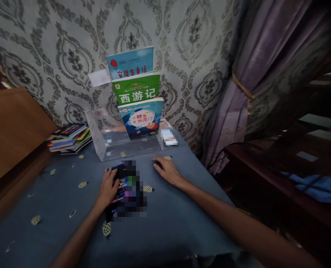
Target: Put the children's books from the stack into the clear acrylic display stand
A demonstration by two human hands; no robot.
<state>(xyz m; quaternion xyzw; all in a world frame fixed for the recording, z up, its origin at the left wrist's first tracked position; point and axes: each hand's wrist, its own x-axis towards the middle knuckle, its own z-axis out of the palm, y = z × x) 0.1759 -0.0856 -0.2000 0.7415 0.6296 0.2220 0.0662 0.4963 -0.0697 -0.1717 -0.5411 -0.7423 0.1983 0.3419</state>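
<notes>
My left hand (108, 187) lies with its fingers spread over the left edge of a flat dark item with small colourful pictures (123, 191). Much of that item is blurred into blocks, so I cannot tell whether it is a book or a tablet. To its right, my right hand (166, 170) rests on the cloth, thumb and fingers apart and nothing held. Behind both hands stands a clear acrylic rack (131, 149). It holds a blue book with a fish (143, 118), a green book (137, 88) and a light-blue book (131, 61), upright in steps.
A pile of books (70, 138) sits left of the rack. A small white item (168, 137), partly blurred, is by the rack's right side. The blue tablecloth (56, 197) ends at the right; beyond are a tied purple curtain (232, 111) and dark furniture. A wooden panel (14, 126) borders the left.
</notes>
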